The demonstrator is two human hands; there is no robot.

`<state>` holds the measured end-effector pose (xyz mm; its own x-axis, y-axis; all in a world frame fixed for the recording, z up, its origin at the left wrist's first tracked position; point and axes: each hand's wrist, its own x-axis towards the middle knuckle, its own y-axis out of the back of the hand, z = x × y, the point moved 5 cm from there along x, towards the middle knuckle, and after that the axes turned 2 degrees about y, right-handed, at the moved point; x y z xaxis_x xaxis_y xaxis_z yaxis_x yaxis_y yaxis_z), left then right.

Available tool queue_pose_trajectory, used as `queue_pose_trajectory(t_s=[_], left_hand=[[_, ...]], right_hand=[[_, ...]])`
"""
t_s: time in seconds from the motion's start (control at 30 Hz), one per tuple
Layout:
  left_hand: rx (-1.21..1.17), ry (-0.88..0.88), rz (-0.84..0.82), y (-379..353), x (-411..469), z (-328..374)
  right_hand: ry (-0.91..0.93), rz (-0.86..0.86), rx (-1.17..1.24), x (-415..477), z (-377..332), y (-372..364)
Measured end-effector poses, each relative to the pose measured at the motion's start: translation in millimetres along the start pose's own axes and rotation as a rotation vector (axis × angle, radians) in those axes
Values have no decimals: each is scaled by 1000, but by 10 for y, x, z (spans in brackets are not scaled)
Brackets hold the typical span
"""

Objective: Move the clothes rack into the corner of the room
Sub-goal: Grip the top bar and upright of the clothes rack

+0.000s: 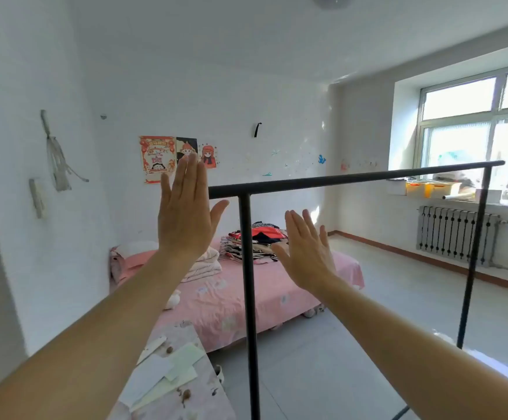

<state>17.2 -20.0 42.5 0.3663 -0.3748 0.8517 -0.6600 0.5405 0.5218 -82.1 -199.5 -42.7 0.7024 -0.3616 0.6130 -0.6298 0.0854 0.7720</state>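
The clothes rack [352, 177] is a bare black metal frame: one long top bar running from centre to the right, with a near upright post [249, 298] and a far post [473, 253]. It stands on the grey floor in front of me. My left hand [186, 213] is raised flat, fingers up and apart, just left of the bar's near end. Lower down, my right hand [304, 250] is spread open just right of the near post. Neither hand grips the rack.
A low bed [246, 301] with a pink sheet and piled clothes [255, 241] lies behind the rack against the far wall. A cloth-covered table with papers [171, 368] is at lower left. A radiator [455, 231] sits under the window on the right. Grey floor [398, 298] stretches right.
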Motion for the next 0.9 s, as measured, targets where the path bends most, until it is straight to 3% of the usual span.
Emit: queue_pose_trajectory(t_s=[0.57,0.9], left_hand=[[55,-35,-24,-196,149,-194],[52,-9,40,-293,342,-145]], right_hand=[[-71,-213,376,5,-447,-929],[-206,-196,569,138,-254,-1158]])
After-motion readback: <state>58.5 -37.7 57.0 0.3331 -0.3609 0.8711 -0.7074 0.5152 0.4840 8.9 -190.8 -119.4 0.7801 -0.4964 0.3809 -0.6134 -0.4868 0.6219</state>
